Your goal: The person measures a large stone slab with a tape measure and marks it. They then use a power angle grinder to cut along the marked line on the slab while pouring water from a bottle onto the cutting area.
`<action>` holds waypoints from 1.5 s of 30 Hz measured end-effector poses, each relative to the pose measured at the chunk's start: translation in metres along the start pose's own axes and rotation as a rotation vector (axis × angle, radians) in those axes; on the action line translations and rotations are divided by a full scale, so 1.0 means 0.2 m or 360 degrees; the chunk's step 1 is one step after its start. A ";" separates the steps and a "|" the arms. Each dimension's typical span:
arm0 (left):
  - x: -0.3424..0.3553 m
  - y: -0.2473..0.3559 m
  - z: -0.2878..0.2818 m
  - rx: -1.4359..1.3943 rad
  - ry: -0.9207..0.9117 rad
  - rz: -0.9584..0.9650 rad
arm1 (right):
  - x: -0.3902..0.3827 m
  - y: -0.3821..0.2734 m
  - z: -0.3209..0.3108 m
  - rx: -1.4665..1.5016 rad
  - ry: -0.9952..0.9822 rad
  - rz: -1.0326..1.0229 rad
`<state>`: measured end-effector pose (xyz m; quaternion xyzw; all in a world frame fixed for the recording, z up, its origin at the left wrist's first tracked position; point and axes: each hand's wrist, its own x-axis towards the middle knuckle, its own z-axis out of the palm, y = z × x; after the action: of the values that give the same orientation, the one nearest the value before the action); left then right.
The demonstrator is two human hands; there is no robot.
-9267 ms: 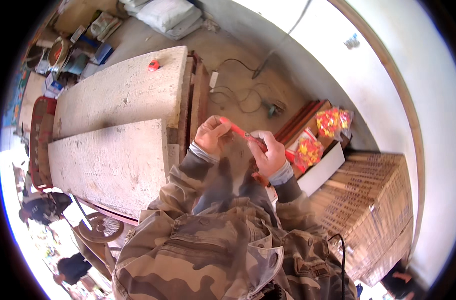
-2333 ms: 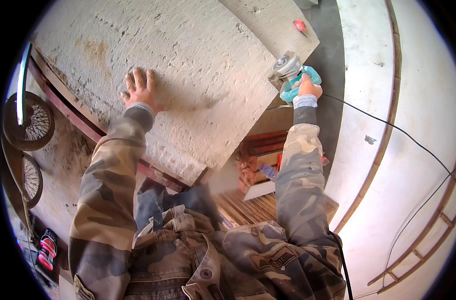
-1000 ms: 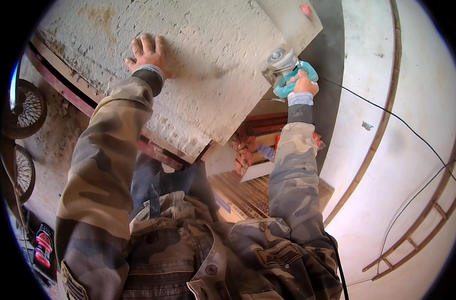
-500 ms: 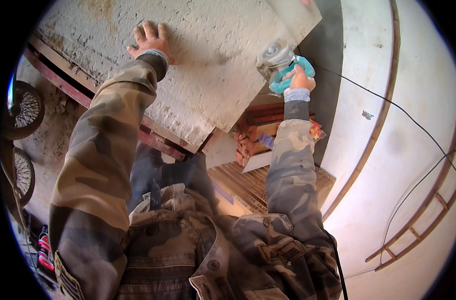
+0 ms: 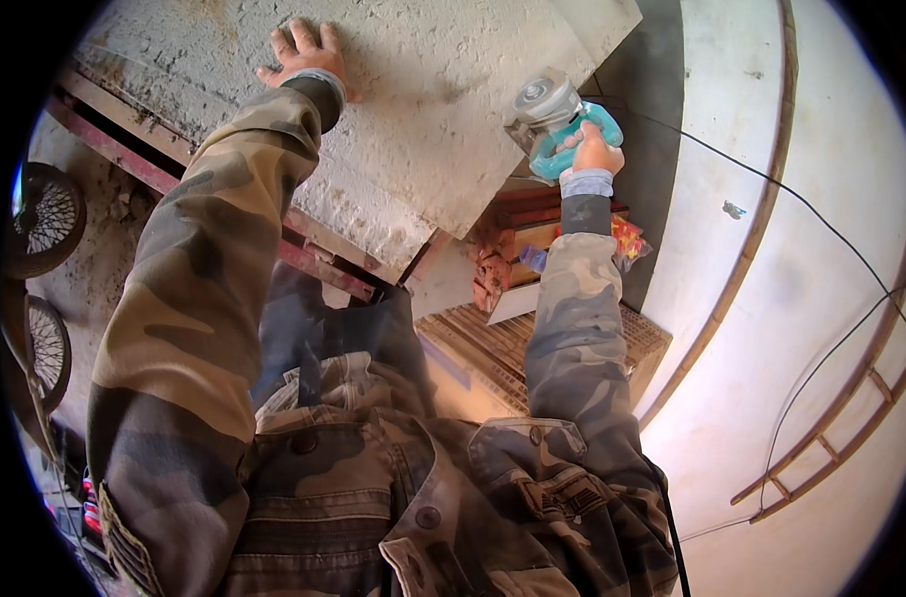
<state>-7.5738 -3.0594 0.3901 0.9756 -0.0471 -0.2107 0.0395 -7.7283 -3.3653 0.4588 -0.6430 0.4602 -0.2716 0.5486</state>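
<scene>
My left hand [image 5: 311, 60] lies flat with fingers spread on a large, pale, pitted board [image 5: 423, 109]. My right hand [image 5: 594, 149] is wrapped round the teal loop handle of a power saw [image 5: 547, 102] with a round grey motor housing. The saw sits at the board's right edge, and a metal plate shows on its left side. Its blade is hidden from this view. Both arms reach forward in camouflage sleeves.
Red-brown metal rails [image 5: 125, 159] run under the board. Stacked brown cartons [image 5: 483, 348] and a wooden box [image 5: 533, 239] stand below its right side. A black cable [image 5: 741, 169] crosses the white wall, where a wooden ladder [image 5: 821, 443] shows. Spoked wheels [image 5: 50, 219] stand at left.
The whole scene sits slightly higher in the picture. Both hands keep nearly the same places relative to the board, and the grip on the saw looks unchanged.
</scene>
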 end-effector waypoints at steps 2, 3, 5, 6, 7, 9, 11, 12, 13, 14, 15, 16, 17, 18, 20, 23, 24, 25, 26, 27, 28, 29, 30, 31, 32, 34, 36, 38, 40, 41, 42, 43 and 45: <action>0.00 0.00 0.00 -0.0023 -0.0017 0.0012 | -0.02 0.00 0.00 -0.0002 0.0006 0.0006; 0.00 0.00 0.00 -0.0032 -0.0026 0.0016 | -0.03 0.01 0.00 -0.0005 0.0006 0.0011; -0.02 0.00 -0.03 -0.0058 -0.0057 -0.0012 | -0.06 0.01 -0.01 -0.0014 0.0011 0.0018; -0.02 0.00 -0.04 -0.0073 -0.0073 -0.0024 | -0.06 0.01 -0.02 -0.0040 0.0014 0.0030; -0.02 0.01 -0.04 -0.0067 -0.0071 -0.0023 | -0.07 0.02 -0.02 -0.0066 0.0017 0.0042; -0.02 0.01 -0.04 -0.0056 -0.0074 -0.0023 | -0.09 0.03 -0.04 -0.0087 0.0025 0.0043; 0.01 0.01 0.00 -0.0203 -0.0033 -0.0034 | -0.12 0.03 -0.04 -0.0069 0.0032 0.0018; 0.03 0.01 0.03 -0.0277 -0.0011 -0.0043 | -0.13 0.03 -0.03 -0.0056 0.0029 0.0023; 0.05 0.00 0.06 -0.0279 -0.0002 -0.0037 | -0.15 0.03 -0.03 -0.0044 0.0026 0.0027; 0.05 -0.01 0.06 -0.0280 0.0007 -0.0028 | -0.17 0.03 -0.03 -0.0031 0.0025 0.0032; 0.05 -0.01 0.07 -0.0282 0.0016 -0.0020 | -0.19 0.03 -0.03 -0.0029 0.0020 0.0042; 0.06 -0.01 0.08 -0.0280 0.0004 -0.0034 | -0.21 0.02 -0.03 -0.0028 0.0015 0.0052; 0.04 0.00 0.05 -0.0276 -0.0011 -0.0036 | -0.23 0.03 -0.04 -0.0028 0.0022 0.0064; 0.02 0.01 0.02 -0.0273 -0.0026 -0.0039 | -0.24 0.04 -0.06 -0.0035 0.0021 0.0053; -0.03 0.03 -0.06 -0.0235 -0.0061 -0.0040 | -0.26 0.06 -0.07 -0.0046 0.0009 0.0032; -0.04 0.02 -0.08 -0.0233 -0.0082 -0.0036 | -0.30 0.07 -0.08 -0.0051 0.0001 0.0054; -0.04 0.02 -0.08 -0.0240 -0.0086 -0.0034 | -0.32 0.08 -0.08 -0.0042 -0.0002 0.0049; -0.02 0.01 -0.05 -0.0250 -0.0053 -0.0036 | -0.33 0.07 -0.08 -0.0032 -0.0005 0.0045; 0.00 0.01 -0.01 -0.0263 -0.0017 -0.0038 | -0.35 0.07 -0.08 -0.0022 -0.0009 0.0038; 0.01 0.01 0.02 -0.0277 0.0019 -0.0039 | -0.36 0.07 -0.08 -0.0028 -0.0003 0.0029; 0.03 0.01 0.05 -0.0284 0.0045 -0.0033 | -0.37 0.07 -0.08 -0.0034 0.0002 0.0021; 0.05 0.01 0.08 -0.0292 0.0068 -0.0028 | -0.39 0.07 -0.08 -0.0044 0.0007 0.0014; 0.07 0.00 0.10 -0.0299 0.0090 -0.0023 | -0.40 0.07 -0.08 -0.0040 -0.0011 0.0005; 0.09 -0.01 0.13 -0.0263 0.0112 -0.0046 | -0.42 0.07 -0.09 -0.0036 -0.0030 -0.0003; 0.09 0.00 0.13 -0.0249 0.0116 -0.0041 | -0.43 0.07 -0.09 -0.0032 -0.0045 -0.0012; 0.08 0.00 0.12 -0.0259 0.0110 -0.0034 | -0.46 0.08 -0.10 -0.0078 -0.0017 0.0022; 0.06 0.00 0.09 -0.0259 0.0090 -0.0027 | -0.48 0.09 -0.11 -0.0111 -0.0002 0.0032; 0.05 0.00 0.07 -0.0260 0.0083 -0.0026 | -0.50 0.11 -0.12 -0.0140 0.0006 0.0024; 0.04 0.00 0.05 -0.0260 0.0073 -0.0028 | -0.52 0.13 -0.13 -0.0120 0.0007 0.0041; 0.04 0.00 0.04 -0.0259 0.0073 -0.0028 | -0.53 0.13 -0.14 -0.0111 0.0010 0.0049; 0.04 0.00 0.03 -0.0262 0.0066 -0.0021 | -0.54 0.14 -0.15 -0.0112 0.0007 0.0047; 0.03 0.01 0.02 -0.0264 0.0065 -0.0017 | -0.56 0.14 -0.15 -0.0112 0.0005 0.0046; 0.03 0.01 0.01 -0.0263 0.0053 -0.0015 | -0.61 0.14 -0.15 -0.0105 -0.0001 0.0047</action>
<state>-7.5691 -3.0627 0.3854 0.9726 -0.0242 -0.1977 0.1197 -7.8146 -3.2707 0.4588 -0.6540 0.4782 -0.2478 0.5313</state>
